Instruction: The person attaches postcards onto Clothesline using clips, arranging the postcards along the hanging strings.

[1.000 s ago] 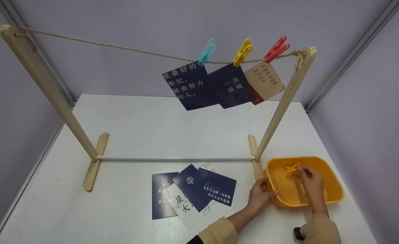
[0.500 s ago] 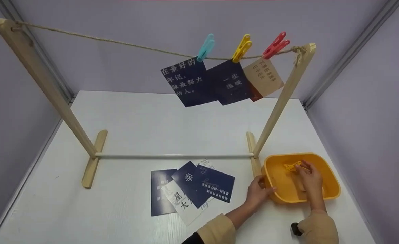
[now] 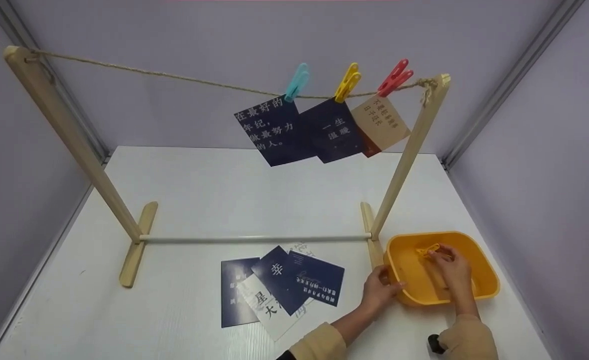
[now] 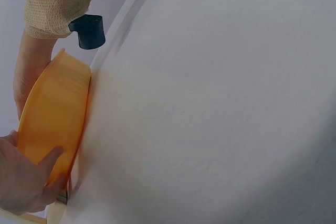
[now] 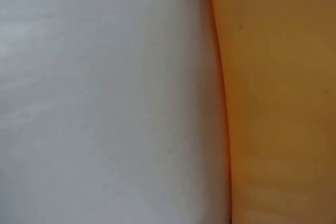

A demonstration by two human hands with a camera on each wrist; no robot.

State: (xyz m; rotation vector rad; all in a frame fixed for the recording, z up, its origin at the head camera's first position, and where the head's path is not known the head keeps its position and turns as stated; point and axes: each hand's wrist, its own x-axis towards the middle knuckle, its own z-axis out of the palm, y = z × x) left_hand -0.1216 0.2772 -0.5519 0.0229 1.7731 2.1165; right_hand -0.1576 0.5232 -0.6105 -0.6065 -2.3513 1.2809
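At the right, a yellow plastic basin (image 3: 412, 277) stands on the white table. My left hand (image 3: 380, 291) grips its left side, thumb over the rim and fingers against the outer wall; the left wrist view shows those fingers (image 4: 51, 162) on the wall. My right hand (image 3: 455, 272) reaches inside and pinches a yellow clothespin (image 3: 428, 250) between thumb and fingers. The right wrist view has only the basin's side (image 5: 283, 98) and the tabletop. Whether other clothespins lie under the right hand is hidden.
Left of the basin stands a wooden rack (image 3: 399, 170) with a twine line (image 3: 174, 76). Cards hang from blue (image 3: 297, 82), yellow (image 3: 348, 83) and red (image 3: 395, 78) clothespins. Several overlapping cards (image 3: 281, 282) lie on the table in front of the rack's bottom bar (image 3: 254, 239).
The fingers of my right hand have shifted slightly on the yellow clothespin, which now shows more clearly at their tips. My left hand stays on the basin; the head view has tilted a little.
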